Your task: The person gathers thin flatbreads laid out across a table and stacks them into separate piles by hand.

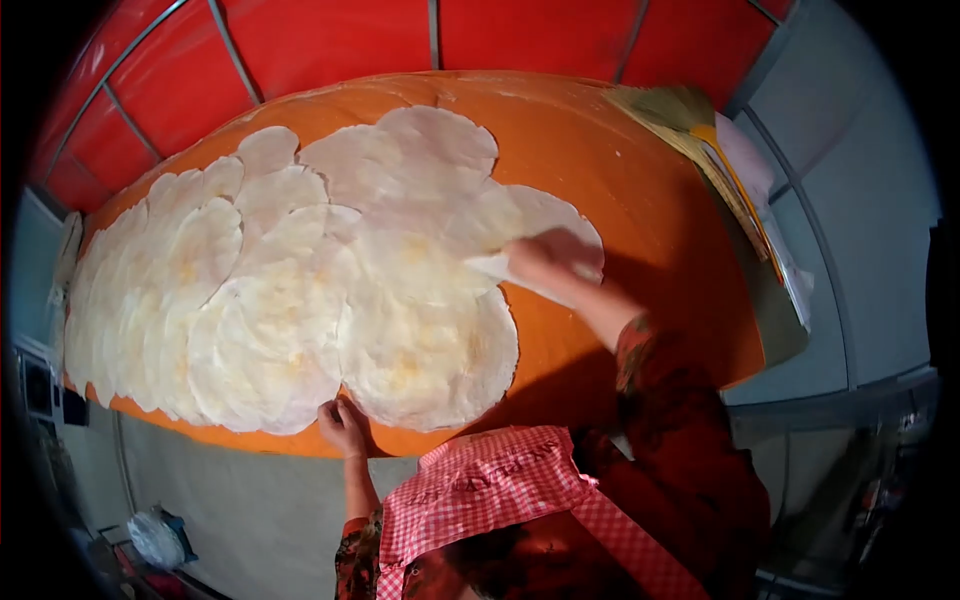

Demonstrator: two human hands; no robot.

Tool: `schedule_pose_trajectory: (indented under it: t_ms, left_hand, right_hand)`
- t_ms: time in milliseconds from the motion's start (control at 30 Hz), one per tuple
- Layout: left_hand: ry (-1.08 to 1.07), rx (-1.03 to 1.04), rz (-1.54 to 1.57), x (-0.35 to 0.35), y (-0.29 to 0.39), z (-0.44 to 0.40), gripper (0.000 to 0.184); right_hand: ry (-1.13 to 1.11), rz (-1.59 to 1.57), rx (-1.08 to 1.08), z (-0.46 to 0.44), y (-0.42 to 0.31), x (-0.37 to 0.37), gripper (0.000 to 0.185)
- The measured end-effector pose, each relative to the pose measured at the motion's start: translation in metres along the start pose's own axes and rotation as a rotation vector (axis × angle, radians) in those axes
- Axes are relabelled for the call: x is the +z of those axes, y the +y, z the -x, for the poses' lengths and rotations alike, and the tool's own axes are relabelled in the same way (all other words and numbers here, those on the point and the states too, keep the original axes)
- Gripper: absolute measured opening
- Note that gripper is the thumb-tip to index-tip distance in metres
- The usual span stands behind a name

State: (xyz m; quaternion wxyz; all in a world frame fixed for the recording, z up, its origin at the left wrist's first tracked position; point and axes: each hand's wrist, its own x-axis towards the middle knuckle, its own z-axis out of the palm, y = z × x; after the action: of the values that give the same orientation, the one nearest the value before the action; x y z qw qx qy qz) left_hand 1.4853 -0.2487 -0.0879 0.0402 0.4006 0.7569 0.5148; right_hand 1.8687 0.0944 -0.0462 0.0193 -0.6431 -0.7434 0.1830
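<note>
Thin, round flatbreads (pixel 410 340), pale with yellowish patches, lie overlapping across an orange cloth (pixel 560 130). At the right end of the layer, my right hand (pixel 535 262), slightly blurred, is closed on a flatbread (pixel 545 215) whose near edge looks folded over. Its fingertips are partly hidden. My left hand (pixel 343 425) is at the near edge of the cloth, with curled fingers touching where two flatbreads meet. Whether anything is pinched in those fingers is hidden.
Red panels (pixel 340 45) with metal bars stand behind the cloth. A broom-like bundle (pixel 680 110) and a yellow stick (pixel 745 195) lie at the far right, beside white sheeting (pixel 795 285). A plastic bag (pixel 157 538) is on the floor at lower left.
</note>
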Motion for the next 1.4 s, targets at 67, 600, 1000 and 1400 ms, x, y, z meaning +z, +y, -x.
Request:
schedule_pose_trajectory:
  t_ms: [67,600,1000,1400]
  left_hand:
    - [0.024,0.020,-0.080,0.003,0.000,0.000,0.009]
    - [0.029,0.023,-0.257,0.008,0.015,-0.005,0.009]
    - [-0.025,-0.004,-0.266,0.012,0.018,-0.010,0.005]
    - [-0.025,-0.012,-0.231,0.017,0.031,-0.016,0.005]
  right_hand:
    - [-0.004,0.084,-0.188,0.002,-0.019,-0.123,0.029]
    - [0.527,0.343,-0.655,-0.168,-0.174,-0.176,0.022]
    - [0.593,0.105,-0.723,-0.233,-0.129,0.017,0.014]
    - [0.557,0.120,-0.686,-0.199,-0.142,0.017,0.025]
